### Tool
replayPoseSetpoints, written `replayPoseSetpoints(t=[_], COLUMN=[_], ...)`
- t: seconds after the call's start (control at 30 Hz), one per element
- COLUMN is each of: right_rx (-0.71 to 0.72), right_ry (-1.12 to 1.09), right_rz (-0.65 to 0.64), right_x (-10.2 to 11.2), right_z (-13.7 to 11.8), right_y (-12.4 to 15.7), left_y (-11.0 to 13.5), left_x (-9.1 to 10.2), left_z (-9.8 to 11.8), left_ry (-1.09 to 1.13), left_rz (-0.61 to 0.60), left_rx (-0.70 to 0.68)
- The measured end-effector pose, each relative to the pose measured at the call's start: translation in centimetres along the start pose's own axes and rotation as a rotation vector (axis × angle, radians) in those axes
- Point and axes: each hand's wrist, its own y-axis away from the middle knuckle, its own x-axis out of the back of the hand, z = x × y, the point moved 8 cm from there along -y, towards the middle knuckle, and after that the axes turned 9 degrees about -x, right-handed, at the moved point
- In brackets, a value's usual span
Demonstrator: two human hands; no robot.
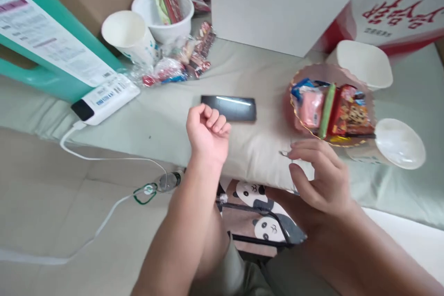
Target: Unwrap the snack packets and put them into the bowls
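Note:
My left hand (208, 132) is raised with its palm side up, just in front of a dark phone (239, 108) lying on the pale cloth. Its fingers curl in, and nothing shows between them. My right hand (321, 173) hovers at the front of the cloth with thumb and forefinger apart. A small shiny metal piece (283, 153) is by its forefinger tip; its kind is too small to make out, and I cannot tell whether it touches the finger. Just beyond that hand sits a pink gold-rimmed bowl (293, 111) of wrapped snacks (352, 111).
White cups (128, 32) and a tub (163, 32) with packets stand back left, near a white power bank (107, 99) with a cable. A white box (263, 4) stands behind. Right are a square container (364, 62) and a tilted cup (400, 143). Below is a panda-print bag (239, 217).

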Motion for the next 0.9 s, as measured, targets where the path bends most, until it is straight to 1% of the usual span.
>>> replayPoseSetpoints(t=[0.03,0.07,0.1,0.13,0.23,0.3,0.33,0.37,0.4,0.47,0.5,0.57,0.63,0.7,0.77,0.83,0.87,0.9], right_rx=[0.012,0.013,0.016,0.001,-0.09,-0.2,-0.271,-0.341,-0.373,-0.401,-0.397,-0.392,-0.377,-0.36,-0.316,-0.264,-0.241,-0.239], right_ry=[-0.017,-0.023,-0.021,-0.008,0.006,-0.022,-0.032,0.004,0.037,0.088,0.096,0.093,0.076,0.056,0.022,-0.014,-0.031,-0.032], right_rz=[-0.051,-0.095,-0.141,-0.173,-0.269,-0.333,-0.4,-0.439,-0.466,-0.467,-0.452,-0.406,-0.346,-0.269,-0.208,-0.147,-0.108,-0.046], right_x=[-1.8,-3.6,-5.6,-7.7,-14.1,-18.3,-20.5,-22.2,-23.6,-25.3,-25.6,-25.4,-24.1,-21.8,-19.0,-15.7,-13.9,-11.9], right_z=[-0.8,-1.3,-1.9,-2.2,-2.7,-2.5,-2.1,-1.6,-1.1,-0.1,0.3,1.2,1.6,1.4,0.7,0.0,-0.1,0.0], right_y=[-2.1,-4.6,-7.3,-10.3,-19.2,-23.9,-25.5,-26.7,-27.5,-28.3,-28.4,-28.3,-28.0,-27.4,-26.0,-23.1,-21.0,-18.5], left_y=[-0.2,-0.3,-0.3,-0.4,-0.7,-1.0,-1.2,-1.4,-1.6,-1.9,-2.0,-1.9,-1.7,-1.4,-1.2,-1.2,-1.2,-1.1], left_x=[0.9,1.6,1.9,2.1,2.1,2.0,2.1,2.2,2.4,2.8,3.0,3.3,3.4,3.3,3.1,2.8,2.6,2.2], left_z=[0.4,0.7,0.9,1.0,1.0,0.9,0.9,0.9,1.0,1.4,1.6,1.8,1.7,1.5,1.3,1.0,0.9,0.7], left_ry=[0.054,0.09,0.111,0.124,0.156,0.159,0.149,0.133,0.114,0.086,0.08,0.076,0.079,0.088,0.098,0.086,0.063,0.03], left_rz=[0.088,0.148,0.18,0.194,0.182,0.17,0.163,0.154,0.145,0.131,0.128,0.125,0.124,0.126,0.112,0.079,0.043,-0.019], left_rx=[0.011,0.022,0.036,0.051,0.097,0.139,0.159,0.174,0.179,0.167,0.157,0.152,0.163,0.167,0.161,0.141,0.13,0.127])
